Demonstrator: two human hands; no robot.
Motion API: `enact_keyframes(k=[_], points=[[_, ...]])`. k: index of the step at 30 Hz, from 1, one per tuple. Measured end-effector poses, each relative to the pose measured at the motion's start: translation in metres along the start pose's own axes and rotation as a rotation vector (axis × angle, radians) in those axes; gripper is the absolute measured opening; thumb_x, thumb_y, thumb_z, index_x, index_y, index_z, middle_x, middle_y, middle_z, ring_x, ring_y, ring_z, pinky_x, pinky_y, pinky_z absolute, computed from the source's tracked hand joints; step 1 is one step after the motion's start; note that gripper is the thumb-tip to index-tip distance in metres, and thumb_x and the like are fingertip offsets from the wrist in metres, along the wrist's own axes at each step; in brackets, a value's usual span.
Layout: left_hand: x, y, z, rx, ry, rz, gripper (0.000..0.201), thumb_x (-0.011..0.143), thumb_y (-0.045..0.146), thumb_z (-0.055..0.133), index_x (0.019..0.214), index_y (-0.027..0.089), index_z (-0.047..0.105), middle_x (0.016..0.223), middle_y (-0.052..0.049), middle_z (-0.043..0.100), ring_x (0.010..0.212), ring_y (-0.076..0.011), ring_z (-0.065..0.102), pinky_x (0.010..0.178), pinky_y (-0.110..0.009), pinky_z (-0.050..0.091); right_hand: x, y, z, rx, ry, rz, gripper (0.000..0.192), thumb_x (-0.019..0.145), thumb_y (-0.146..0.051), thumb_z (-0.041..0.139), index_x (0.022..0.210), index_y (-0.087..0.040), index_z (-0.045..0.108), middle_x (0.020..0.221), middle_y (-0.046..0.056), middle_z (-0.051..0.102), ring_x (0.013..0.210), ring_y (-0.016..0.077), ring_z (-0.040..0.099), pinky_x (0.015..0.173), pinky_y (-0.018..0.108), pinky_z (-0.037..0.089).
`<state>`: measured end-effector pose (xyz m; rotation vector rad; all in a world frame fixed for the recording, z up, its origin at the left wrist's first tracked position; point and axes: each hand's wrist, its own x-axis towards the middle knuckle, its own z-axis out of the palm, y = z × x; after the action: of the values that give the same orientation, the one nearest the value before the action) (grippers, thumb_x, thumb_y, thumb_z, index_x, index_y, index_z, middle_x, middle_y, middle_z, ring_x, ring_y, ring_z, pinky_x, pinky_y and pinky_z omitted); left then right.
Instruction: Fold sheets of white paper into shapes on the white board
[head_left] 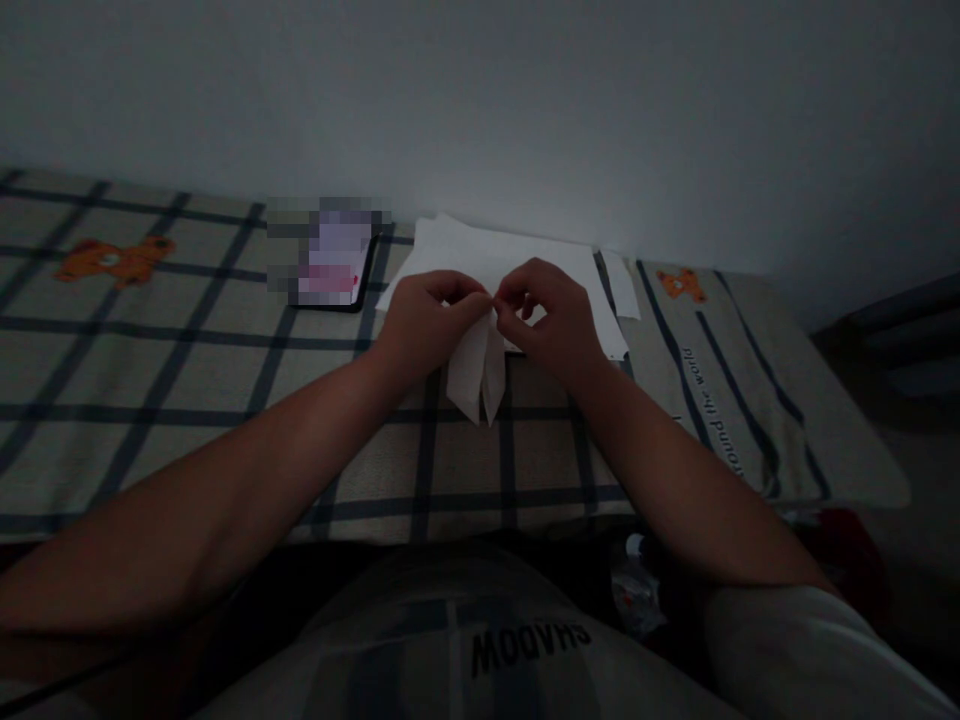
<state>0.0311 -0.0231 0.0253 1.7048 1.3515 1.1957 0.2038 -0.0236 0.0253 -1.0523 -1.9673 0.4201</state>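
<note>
- Hands meet above a checked cloth (187, 380) in dim light, fingertips almost touching each other.
- Left hand (424, 320) pinches the top edge of a folded paper (474, 375) between thumb and fingers, which are closed on it.
- Right hand (551, 315) pinches the same top edge just beside the left, fingers curled and closed on the paper too.
- Folded paper hangs down from the fingertips toward the person, in two narrow flaps side by side that taper to points at the bottom; it seems lifted off the cloth, though the gloom makes that hard to judge.
- Sheets (495, 255) of white paper lie flat on the cloth behind the hands, against the wall (480, 100).
- Strip (621, 285) of paper lies just right of the sheets.
- Phone (330, 260), its screen blurred, rests on the cloth left of the sheets, well apart from the hands.
- Orange bear (112, 260) is printed on the cloth at far left, another at far right.
</note>
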Motion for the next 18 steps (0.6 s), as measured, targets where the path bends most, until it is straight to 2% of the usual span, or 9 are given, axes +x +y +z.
enact_keyframes(k=[4, 7, 11, 18], points=[[0.001, -0.005, 0.005, -0.123, -0.014, -0.088, 0.013, 0.079, 0.030, 0.068, 0.077, 0.019, 0.074, 0.076, -0.003, 0.073, 0.073, -0.0182, 0.065, 0.064, -0.029, 0.050, 0.000, -0.004, 0.000, -0.003, 0.027, -0.007, 0.008, 0.083, -0.018, 0.062, 0.078, -0.024, 0.058, 0.083, 0.001, 0.058, 0.080, 0.0165, 0.052, 0.071, 0.033, 0.044], [0.003, -0.008, 0.006, -0.191, -0.023, -0.098, 0.016, 0.080, 0.033, 0.069, 0.081, 0.019, 0.075, 0.078, -0.003, 0.074, 0.073, -0.0177, 0.066, 0.064, -0.028, 0.051, 0.000, 0.002, 0.001, 0.061, 0.038, 0.098, 0.008, 0.087, -0.029, 0.064, 0.082, -0.023, 0.060, 0.083, 0.001, 0.059, 0.080, 0.0161, 0.054, 0.070, 0.032, 0.045], [0.002, -0.009, 0.004, -0.193, -0.041, -0.098, 0.019, 0.082, 0.037, 0.069, 0.082, 0.019, 0.075, 0.080, -0.004, 0.075, 0.074, -0.0183, 0.067, 0.065, -0.029, 0.053, 0.000, 0.013, 0.003, 0.196, -0.003, 0.218, 0.019, 0.088, -0.042, 0.066, 0.087, -0.023, 0.063, 0.085, 0.002, 0.062, 0.081, 0.0160, 0.057, 0.072, 0.031, 0.047], [0.002, -0.011, 0.003, -0.171, -0.054, -0.037, 0.021, 0.081, 0.039, 0.073, 0.085, 0.019, 0.077, 0.080, -0.004, 0.076, 0.075, -0.0177, 0.067, 0.069, -0.029, 0.053, 0.000, 0.017, 0.003, 0.291, 0.001, 0.245, 0.016, 0.083, -0.036, 0.070, 0.083, -0.021, 0.063, 0.080, 0.000, 0.061, 0.076, 0.0142, 0.056, 0.070, 0.031, 0.046]])
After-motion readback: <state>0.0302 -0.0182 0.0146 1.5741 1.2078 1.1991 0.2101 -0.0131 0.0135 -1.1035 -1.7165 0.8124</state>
